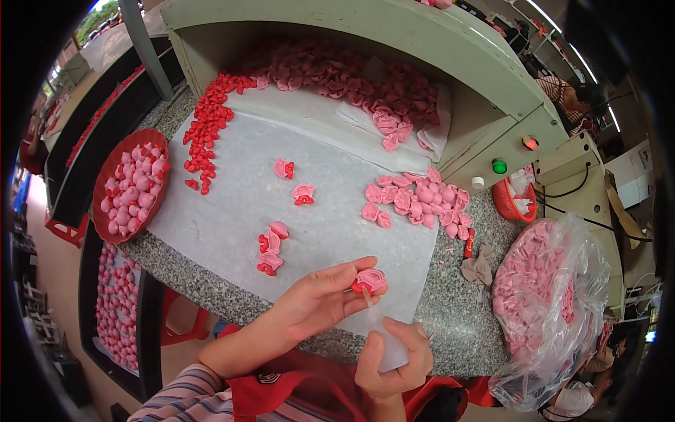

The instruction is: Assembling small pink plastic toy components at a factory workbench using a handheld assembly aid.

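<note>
Left hand pinches a small, curved pink piece with a glossy red part at its lower end between thumb and fingertips, holding it above the near edge of a white paper sheet. The right hand is wrapped round a translucent white squeeze bottle with a narrow nozzle; the nozzle points up at the red part, though whether the tip touches it cannot be told.

The sheet lies on a grey speckled stone worktop. Up the sheet to the left lie two separate pink-and-red pieces, and below them a close group of similar pieces. A heap of small glossy red pieces trails down the sheet's far left side, while loose hollow pink pieces are spread over its right edge. At left, a round red dish holds pink and red pieces. To the right, a crumpled greyish cloth lies beside a large pink mound under clear plastic film.
</note>
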The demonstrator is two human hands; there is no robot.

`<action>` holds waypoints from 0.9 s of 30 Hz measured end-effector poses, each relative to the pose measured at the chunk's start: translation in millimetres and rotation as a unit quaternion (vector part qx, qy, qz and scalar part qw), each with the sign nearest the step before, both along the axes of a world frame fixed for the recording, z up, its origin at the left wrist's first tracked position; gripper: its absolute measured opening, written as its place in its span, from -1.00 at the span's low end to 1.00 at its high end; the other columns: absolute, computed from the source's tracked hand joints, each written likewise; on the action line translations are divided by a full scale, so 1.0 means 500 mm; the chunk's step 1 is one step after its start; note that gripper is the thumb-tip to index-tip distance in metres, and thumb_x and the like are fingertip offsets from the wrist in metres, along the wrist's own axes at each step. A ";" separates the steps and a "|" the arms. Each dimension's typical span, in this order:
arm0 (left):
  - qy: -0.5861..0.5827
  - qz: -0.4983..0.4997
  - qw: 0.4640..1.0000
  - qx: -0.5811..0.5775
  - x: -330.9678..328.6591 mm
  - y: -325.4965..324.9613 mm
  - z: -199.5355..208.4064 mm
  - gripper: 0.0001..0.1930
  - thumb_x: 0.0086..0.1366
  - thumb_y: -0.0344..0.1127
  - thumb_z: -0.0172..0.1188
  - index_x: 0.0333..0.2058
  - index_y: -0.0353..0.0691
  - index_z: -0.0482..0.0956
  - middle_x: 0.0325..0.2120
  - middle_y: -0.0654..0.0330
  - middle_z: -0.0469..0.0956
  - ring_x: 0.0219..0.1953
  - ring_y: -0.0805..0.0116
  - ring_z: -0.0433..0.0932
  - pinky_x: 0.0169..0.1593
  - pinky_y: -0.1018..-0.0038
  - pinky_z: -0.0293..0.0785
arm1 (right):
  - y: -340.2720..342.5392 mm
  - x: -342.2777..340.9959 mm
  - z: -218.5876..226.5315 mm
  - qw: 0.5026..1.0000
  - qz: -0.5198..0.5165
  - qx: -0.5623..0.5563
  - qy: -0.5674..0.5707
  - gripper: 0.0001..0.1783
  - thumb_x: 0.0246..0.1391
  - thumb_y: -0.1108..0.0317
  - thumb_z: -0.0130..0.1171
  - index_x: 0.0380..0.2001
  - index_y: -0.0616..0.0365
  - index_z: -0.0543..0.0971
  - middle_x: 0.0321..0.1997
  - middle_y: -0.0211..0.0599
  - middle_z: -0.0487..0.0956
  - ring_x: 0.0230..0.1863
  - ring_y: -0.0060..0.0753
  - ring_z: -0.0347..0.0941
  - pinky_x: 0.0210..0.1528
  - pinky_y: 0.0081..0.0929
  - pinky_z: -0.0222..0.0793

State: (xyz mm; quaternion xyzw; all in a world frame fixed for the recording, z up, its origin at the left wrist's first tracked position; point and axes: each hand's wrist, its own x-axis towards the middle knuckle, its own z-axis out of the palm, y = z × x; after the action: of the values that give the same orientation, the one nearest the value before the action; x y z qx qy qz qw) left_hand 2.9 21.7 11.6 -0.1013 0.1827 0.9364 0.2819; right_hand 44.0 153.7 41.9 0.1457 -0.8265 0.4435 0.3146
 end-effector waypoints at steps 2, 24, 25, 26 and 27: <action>0.006 -0.006 1.000 0.004 -0.001 -0.002 -0.001 -0.53 0.24 -0.19 0.00 0.06 -0.29 0.21 -0.10 0.06 0.40 -0.01 0.21 0.38 0.10 0.37 0.26 | 0.000 -0.002 -0.002 1.000 0.002 -0.002 -0.004 -0.80 -0.23 0.46 0.13 -0.45 0.32 0.46 -0.58 -0.23 0.45 -0.66 -0.38 0.30 -0.62 -0.52 0.16; 0.002 0.016 1.000 0.022 0.006 -0.001 -0.001 -0.60 0.24 -0.24 0.01 0.01 -0.27 0.29 -0.09 0.05 0.40 -0.02 0.16 0.38 0.09 0.32 0.25 | 0.008 -0.015 0.000 0.999 0.011 0.012 0.049 -0.75 -0.30 0.54 0.18 -0.42 0.31 0.45 -0.54 -0.29 0.51 -0.77 -0.40 0.26 -0.75 -0.56 0.12; 0.000 0.014 1.000 0.020 0.007 -0.002 -0.002 -0.60 0.24 -0.24 0.01 0.01 -0.27 0.29 -0.09 0.05 0.40 -0.02 0.16 0.38 0.09 0.32 0.25 | 0.006 -0.015 0.002 0.998 0.018 0.014 0.053 -0.75 -0.30 0.54 0.18 -0.42 0.31 0.45 -0.54 -0.28 0.51 -0.77 -0.39 0.26 -0.75 -0.56 0.12; 0.004 0.015 1.000 0.019 0.008 -0.004 -0.002 -0.60 0.24 -0.23 0.01 0.01 -0.26 0.30 -0.08 0.06 0.40 -0.01 0.16 0.37 0.09 0.32 0.25 | 0.004 -0.011 0.005 0.999 0.017 0.012 0.051 -0.75 -0.30 0.54 0.18 -0.42 0.31 0.45 -0.54 -0.28 0.51 -0.77 -0.39 0.26 -0.75 -0.56 0.12; 0.010 0.017 1.000 0.017 0.008 -0.005 -0.003 -0.60 0.23 -0.23 0.01 0.01 -0.26 0.30 -0.08 0.06 0.39 0.01 0.16 0.36 0.09 0.32 0.25 | 0.003 -0.008 0.009 0.999 0.006 0.015 0.034 -0.78 -0.27 0.52 0.15 -0.43 0.32 0.46 -0.56 -0.24 0.49 -0.70 -0.37 0.30 -0.67 -0.54 0.17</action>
State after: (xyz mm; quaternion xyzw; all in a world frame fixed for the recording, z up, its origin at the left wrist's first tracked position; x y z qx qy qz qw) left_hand 6.8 19.2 10.3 -0.0904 0.1678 0.9449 0.2662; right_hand 39.8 155.4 46.5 0.1702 -0.8213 0.4275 0.3373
